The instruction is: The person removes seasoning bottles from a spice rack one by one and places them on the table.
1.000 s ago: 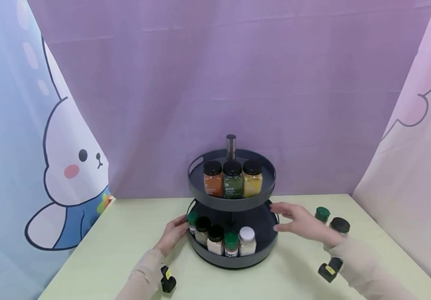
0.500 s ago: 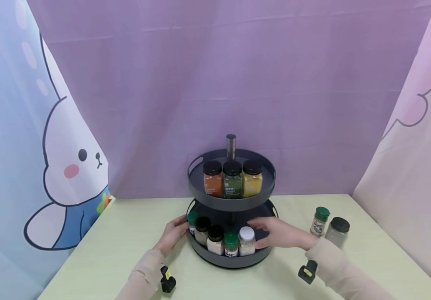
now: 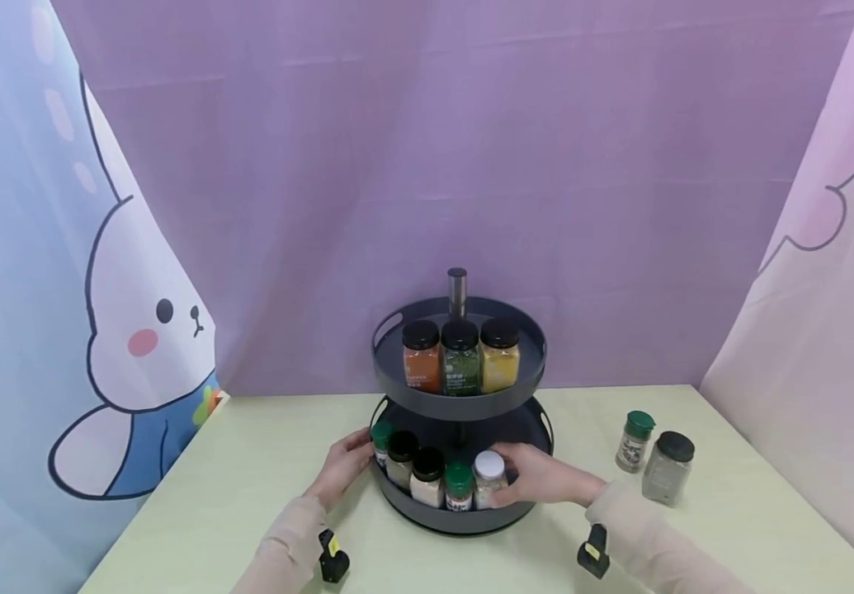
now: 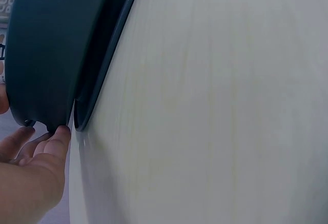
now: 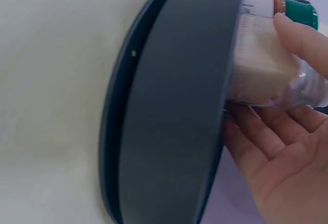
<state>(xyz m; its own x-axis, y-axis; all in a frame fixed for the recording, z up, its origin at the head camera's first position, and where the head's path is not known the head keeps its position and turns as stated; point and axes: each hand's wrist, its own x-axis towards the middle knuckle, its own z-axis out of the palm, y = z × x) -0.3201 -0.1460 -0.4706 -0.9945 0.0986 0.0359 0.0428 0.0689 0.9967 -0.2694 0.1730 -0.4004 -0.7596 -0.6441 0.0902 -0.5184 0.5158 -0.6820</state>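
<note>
Closer now, right fingers [image 3: 513, 451] hold white-capped jar [image 3: 488, 476].

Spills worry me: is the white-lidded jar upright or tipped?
Upright: in the head view, the jar stands in the lower tray, white lid on top, the right hand holding it.

A pale yellow-green table [image 3: 196, 495] with faint streaks bears a dark two-tier round spice rack [image 3: 460, 406], standing about midway between its left and right edges. Toward the right edge stand a green-capped shaker [image 3: 634, 443] and, just beside it and nearer that edge, a black-capped clear jar [image 3: 667, 470].
</note>
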